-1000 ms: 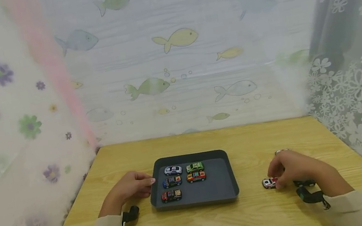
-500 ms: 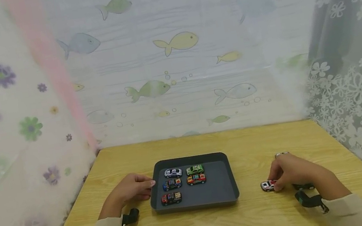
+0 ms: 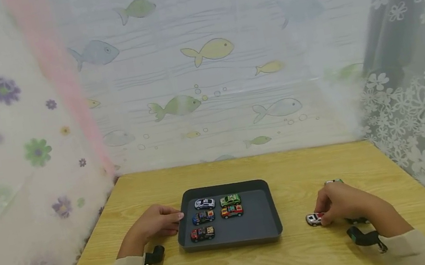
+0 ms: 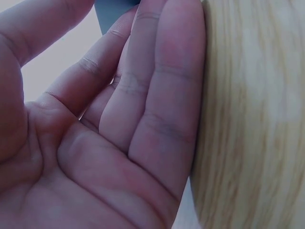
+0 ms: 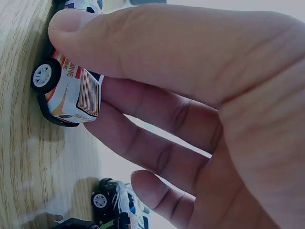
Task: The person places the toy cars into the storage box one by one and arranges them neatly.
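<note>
My right hand (image 3: 344, 200) pinches a white toy car (image 3: 313, 219) with red markings, to the right of the tray. In the right wrist view the thumb lies along the side of this car and fingers press its other side; its wheels are right at the table surface. My left hand (image 3: 153, 222) holds the left rim of a dark grey tray (image 3: 261, 234), thumb tip on the rim and fingers along the outside. Inside the tray stand several toy cars: white (image 3: 205, 204), green (image 3: 230, 200), blue (image 3: 203, 217), red-and-yellow (image 3: 232, 211) and red-and-black (image 3: 203, 234).
Beyond the right hand stands another toy car (image 3: 333, 182), partly hidden. A dark toy car (image 3: 356, 221) shows beneath the right wrist. The wooden table (image 3: 234, 264) is bounded by a fish-print curtain (image 3: 231, 115) behind and flowered sheets at both sides.
The right hand and the white car have shifted slightly left. The left hand stays at the tray's rim, and the cars in the tray have not moved.
</note>
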The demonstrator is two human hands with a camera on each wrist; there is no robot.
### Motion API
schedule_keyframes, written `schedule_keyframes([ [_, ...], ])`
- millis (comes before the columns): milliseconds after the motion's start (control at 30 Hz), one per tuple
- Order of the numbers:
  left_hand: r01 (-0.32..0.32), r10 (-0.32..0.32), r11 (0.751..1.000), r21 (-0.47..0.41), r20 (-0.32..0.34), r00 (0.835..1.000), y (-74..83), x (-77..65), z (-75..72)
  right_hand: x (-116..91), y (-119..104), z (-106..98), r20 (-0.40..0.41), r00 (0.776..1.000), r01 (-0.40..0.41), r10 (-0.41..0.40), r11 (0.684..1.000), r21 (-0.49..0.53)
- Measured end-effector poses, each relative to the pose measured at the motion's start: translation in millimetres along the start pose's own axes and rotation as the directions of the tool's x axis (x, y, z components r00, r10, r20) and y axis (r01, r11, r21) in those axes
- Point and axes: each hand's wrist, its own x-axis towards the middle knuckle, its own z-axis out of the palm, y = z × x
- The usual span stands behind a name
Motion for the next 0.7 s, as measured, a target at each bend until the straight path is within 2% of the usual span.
schedule_keyframes([
  [267, -0.012, 0.012, 1.0, 0.004, 0.003, 1.0, 3.5, 2.7, 2.0, -1.5, -2.0, -3.9, -0.029, 0.999, 0.021, -0.022, 0.999, -0.033],
  [467, -0.011, 0.011, 1.0, 0.0, 0.011, 1.0, 0.0, 1.0, 2.2, 5.1, -14.1, -8.0, -0.089, 0.99, 0.101, -0.107, 0.992, -0.07],
  [700, -0.025, 0.025, 1.0, 0.011, 0.008, 1.0, -1.5, -1.3, 0.6, 19.3, -33.0, -12.3, -0.105, 0.977, 0.174, -0.184, 0.98, -0.1],
])
